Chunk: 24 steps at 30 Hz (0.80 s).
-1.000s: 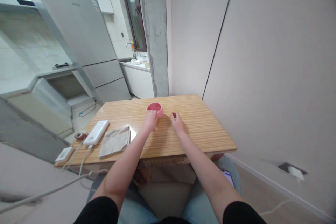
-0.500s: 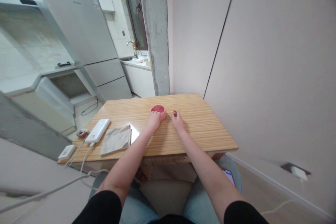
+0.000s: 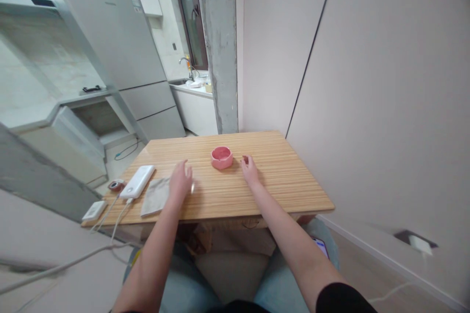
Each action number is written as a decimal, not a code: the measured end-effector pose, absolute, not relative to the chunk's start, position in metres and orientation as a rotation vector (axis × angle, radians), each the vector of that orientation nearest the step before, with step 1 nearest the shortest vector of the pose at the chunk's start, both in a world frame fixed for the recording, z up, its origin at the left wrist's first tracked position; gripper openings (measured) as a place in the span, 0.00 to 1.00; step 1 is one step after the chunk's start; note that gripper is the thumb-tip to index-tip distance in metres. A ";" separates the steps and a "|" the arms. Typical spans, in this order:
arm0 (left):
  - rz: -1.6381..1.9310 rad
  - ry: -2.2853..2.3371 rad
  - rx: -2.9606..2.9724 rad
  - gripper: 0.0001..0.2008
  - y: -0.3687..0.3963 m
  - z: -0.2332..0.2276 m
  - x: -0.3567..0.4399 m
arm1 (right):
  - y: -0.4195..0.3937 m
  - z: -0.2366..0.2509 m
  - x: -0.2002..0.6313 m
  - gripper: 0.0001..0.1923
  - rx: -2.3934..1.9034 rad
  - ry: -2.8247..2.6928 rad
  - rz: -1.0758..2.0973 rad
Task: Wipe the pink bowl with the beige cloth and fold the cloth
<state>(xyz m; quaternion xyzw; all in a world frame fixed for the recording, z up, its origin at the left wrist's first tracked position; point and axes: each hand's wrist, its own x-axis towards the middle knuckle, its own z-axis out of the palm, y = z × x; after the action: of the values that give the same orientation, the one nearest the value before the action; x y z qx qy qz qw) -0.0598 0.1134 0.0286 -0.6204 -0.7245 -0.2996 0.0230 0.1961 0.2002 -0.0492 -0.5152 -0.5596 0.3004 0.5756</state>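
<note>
One left hand (image 3: pixel 179 182), one right hand (image 3: pixel 249 171), one pink bowl (image 3: pixel 222 161) between

Top (image 3: pixel 244 307): black, seen as a low strip at the bottom edge. Right sleeve (image 3: pixel 343 298): short, plain black, hem curved around the arm. Left sleeve (image 3: pixel 128 311): dark sliver only. Trousers (image 3: pixel 277 284): pale blue, denim-like. Forearms (image 3: pixel 284 234): bare. Left hand (image 3: pixel 179 181): bare, blurred. Right hand (image 3: pixel 250 172): bare, slender.

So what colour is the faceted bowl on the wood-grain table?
Pink bowl, deeper pink inside; best seen in the head view.
</note>
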 end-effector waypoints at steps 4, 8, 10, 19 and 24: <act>-0.476 -2.619 -1.368 0.21 0.064 0.034 -0.131 | 0.199 -0.050 0.195 0.14 -1.225 -1.343 0.693; -0.164 -2.740 -1.293 0.22 0.044 0.033 -0.156 | 0.199 -0.051 0.196 0.15 -1.216 -1.372 0.695; -0.151 -2.826 -1.288 0.25 0.045 0.030 -0.157 | 0.199 -0.051 0.196 0.15 -1.219 -1.361 0.707; -0.704 -2.761 -1.706 0.09 0.088 0.041 -0.117 | 0.194 -0.040 0.195 0.15 -1.179 -1.292 0.791; -1.610 -2.429 -2.180 0.11 0.105 0.075 -0.053 | 0.179 -0.018 0.189 0.22 -1.020 -1.172 1.004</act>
<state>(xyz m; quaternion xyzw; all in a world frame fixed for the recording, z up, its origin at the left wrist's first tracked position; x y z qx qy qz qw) -0.0529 0.1048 0.0749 -0.5805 -0.6470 -0.4287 -0.2461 0.1887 0.1791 -0.0182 -0.4405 -0.5061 0.4332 0.6018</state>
